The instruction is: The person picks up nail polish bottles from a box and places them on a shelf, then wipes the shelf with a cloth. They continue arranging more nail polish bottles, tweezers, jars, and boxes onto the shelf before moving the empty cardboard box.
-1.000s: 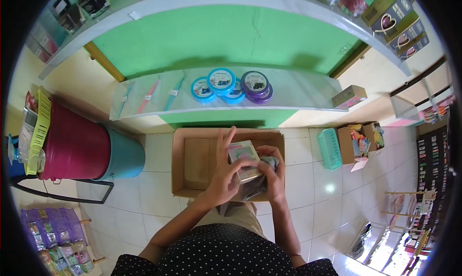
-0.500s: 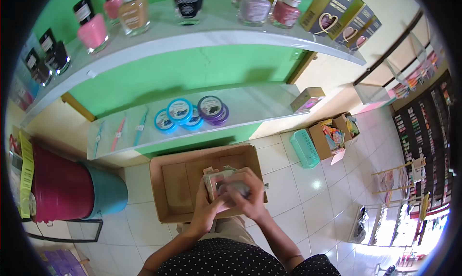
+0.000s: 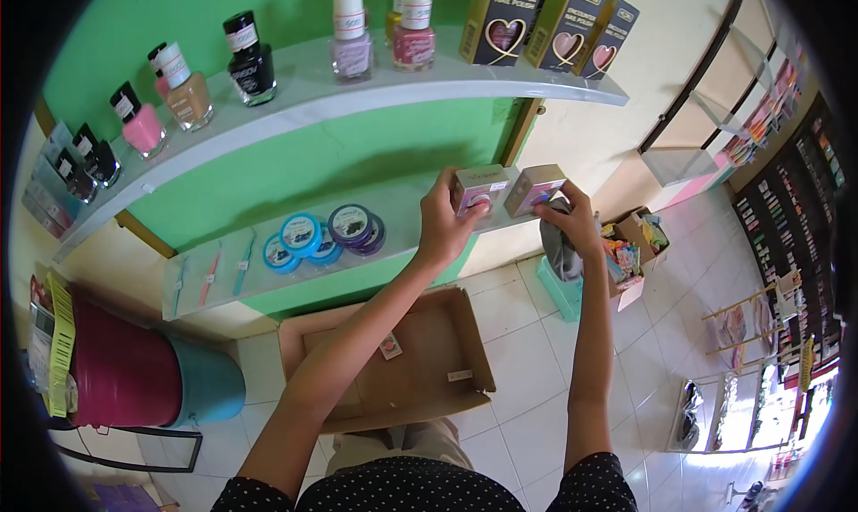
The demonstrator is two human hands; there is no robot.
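My left hand [image 3: 444,217] grips a small gold-and-pink box [image 3: 480,180] at the right part of the lower shelf [image 3: 420,222]. Beside it stands a similar small box [image 3: 527,195], a narrow gap apart. My right hand [image 3: 579,219] has its fingertips against that second box's right side, and a grey cloth [image 3: 560,251] hangs bunched from the same hand. Below, an open cardboard box [image 3: 474,342] holds a small packet [image 3: 390,346] and a small pale box [image 3: 459,375].
Nail polish bottles [image 3: 251,61] and boxed nail polish [image 3: 505,25] line the upper shelf [image 3: 357,88]. Round tubs [image 3: 300,235] and tweezer-like tools [image 3: 244,251] lie on the lower shelf. A turquoise basket [image 3: 559,290] and maroon bucket [image 3: 116,360] stand on the floor.
Both hands have risen from over the cardboard box to the lower shelf. The left hand brought a small box beside the one standing there, which my right fingers now touch.
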